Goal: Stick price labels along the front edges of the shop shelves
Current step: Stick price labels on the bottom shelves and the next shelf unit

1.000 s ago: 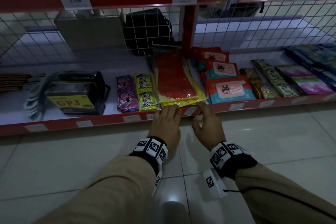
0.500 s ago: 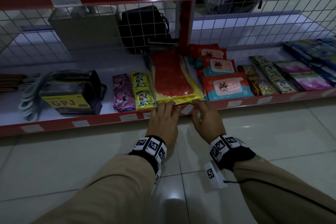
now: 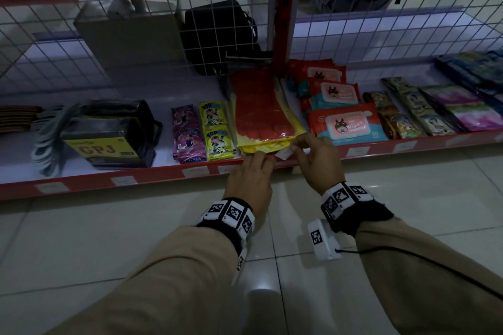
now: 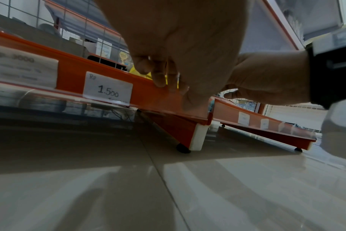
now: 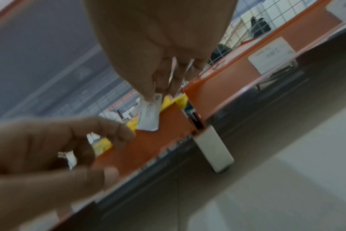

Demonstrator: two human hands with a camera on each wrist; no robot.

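Head view: label at shelf edge

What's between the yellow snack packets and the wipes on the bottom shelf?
A flat red and yellow packet lies between the yellow snack packets and the wipes. The head view shows it, just behind the label the right hand pinches.

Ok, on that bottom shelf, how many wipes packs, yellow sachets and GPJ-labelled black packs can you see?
wipes packs: 3
yellow sachets: 2
GPJ-labelled black pack: 1
Total: 6
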